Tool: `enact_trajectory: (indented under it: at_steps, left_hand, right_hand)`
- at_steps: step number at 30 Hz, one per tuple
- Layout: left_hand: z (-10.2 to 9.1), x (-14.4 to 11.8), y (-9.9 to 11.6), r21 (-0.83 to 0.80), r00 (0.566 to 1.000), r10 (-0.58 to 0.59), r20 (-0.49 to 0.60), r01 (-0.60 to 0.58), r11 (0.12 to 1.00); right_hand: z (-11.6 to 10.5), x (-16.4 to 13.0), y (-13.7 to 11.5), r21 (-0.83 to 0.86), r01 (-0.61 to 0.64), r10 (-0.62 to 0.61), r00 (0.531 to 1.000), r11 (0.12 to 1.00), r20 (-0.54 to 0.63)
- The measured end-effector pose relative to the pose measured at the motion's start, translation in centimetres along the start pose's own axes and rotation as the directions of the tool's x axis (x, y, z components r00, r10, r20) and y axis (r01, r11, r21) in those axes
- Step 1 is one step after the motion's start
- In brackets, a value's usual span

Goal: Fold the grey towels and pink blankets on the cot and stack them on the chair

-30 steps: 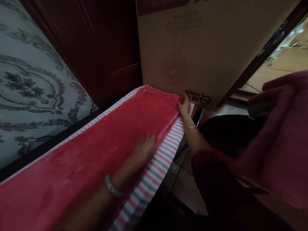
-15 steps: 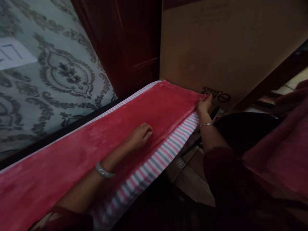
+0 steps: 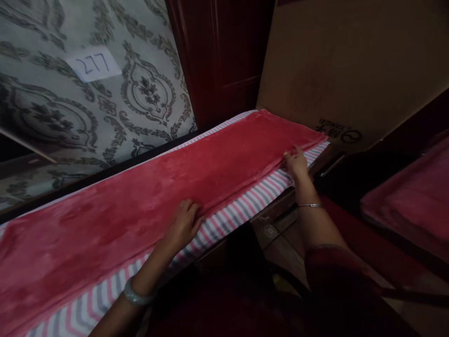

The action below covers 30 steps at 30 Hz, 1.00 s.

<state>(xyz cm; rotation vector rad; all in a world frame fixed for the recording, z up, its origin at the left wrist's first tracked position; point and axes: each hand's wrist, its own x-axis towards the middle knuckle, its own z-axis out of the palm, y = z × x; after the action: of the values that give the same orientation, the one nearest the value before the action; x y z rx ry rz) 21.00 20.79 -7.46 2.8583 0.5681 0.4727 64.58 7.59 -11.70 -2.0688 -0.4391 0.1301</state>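
Observation:
A long strip of red plush cloth (image 3: 168,178) lies flat over a pink, grey and white striped cloth (image 3: 228,222), which sticks out along its near edge. At that edge my left hand (image 3: 184,222), with a bangle on the wrist, has its fingers curled on the plush, thumb and forefinger at the border. Farther right, my right hand (image 3: 296,163) pinches the near edge of the plush, short of its far right corner. A thin bracelet circles the right wrist. The fingertips of both hands are partly hidden.
A large cardboard box (image 3: 343,70) stands behind the far end. Patterned wallpaper (image 3: 150,93) with a paper marked 277 (image 3: 94,64) and a dark red wooden panel (image 3: 224,56) border the back. More pink plush (image 3: 414,201) is at the right.
My right hand has left the far right corner and come back along the near edge. My left hand has moved from the middle of the plush to its near edge. The view has shifted left.

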Motion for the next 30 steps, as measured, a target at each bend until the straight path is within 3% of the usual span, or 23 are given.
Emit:
enact_trajectory:
  at_steps: [3, 7, 12, 16, 18, 20, 21, 23, 25, 27, 30]
  left_hand:
    - [1.3, 0.4, -0.4, 0.072, 1.000, -0.004, -0.018, 0.006, 0.997]
    - [2.3, 1.0, -0.2, 0.097, 1.000, -0.011, -0.015, 0.012, 0.995]
    - [2.0, 0.6, 1.1, 0.164, 0.997, 0.042, 0.072, -0.053, 0.985]
    - [0.8, -0.8, 0.9, 0.109, 0.997, 0.061, 0.036, -0.065, 0.992]
    - [0.0, -2.2, 0.1, 0.111, 0.998, 0.042, -0.035, -0.038, 0.993]
    - [-0.9, -4.0, -1.1, 0.163, 0.993, -0.007, -0.114, 0.026, 0.986]
    - [-1.3, -5.0, -1.7, 0.192, 0.989, -0.038, -0.146, 0.066, 0.979]
    - [-1.9, -7.2, -3.1, 0.237, 0.979, -0.092, -0.180, 0.134, 0.962]
    - [-2.1, -9.4, -4.3, 0.254, 0.973, -0.122, -0.195, 0.170, 0.952]
    - [-2.1, -11.4, -5.3, 0.238, 0.968, -0.128, -0.216, 0.179, 0.955]
    - [-2.1, -13.6, -6.3, 0.216, 0.954, -0.139, -0.267, 0.200, 0.956]
  right_hand:
    - [1.1, -2.6, -2.1, -0.078, -0.066, 0.069, 0.997, 0.995, 0.038]
    - [2.1, -4.8, -3.9, -0.313, -0.043, 0.031, 0.999, 0.949, -0.041]
    - [1.9, -6.0, -4.7, -0.356, -0.058, 0.030, 0.996, 0.933, -0.083]
    - [1.4, -7.3, -5.5, -0.389, 0.015, -0.064, 0.991, 0.921, -0.114]
    - [1.8, -8.6, -6.1, -0.398, 0.132, -0.199, 0.971, 0.908, -0.130]
    - [3.0, -10.6, -6.8, -0.392, 0.354, -0.407, 0.911, 0.849, -0.059]
    - [3.8, -11.9, -7.0, -0.378, 0.479, -0.511, 0.859, 0.792, 0.019]
    - [5.4, -14.6, -7.1, -0.326, 0.692, -0.657, 0.719, 0.644, 0.227]
    - [6.7, -17.1, -6.6, -0.277, 0.799, -0.682, 0.600, 0.534, 0.418]
    - [7.3, -18.8, -5.7, -0.262, 0.832, -0.661, 0.550, 0.490, 0.510]
    - [7.4, -19.2, -4.5, -0.261, 0.831, -0.659, 0.550, 0.491, 0.513]
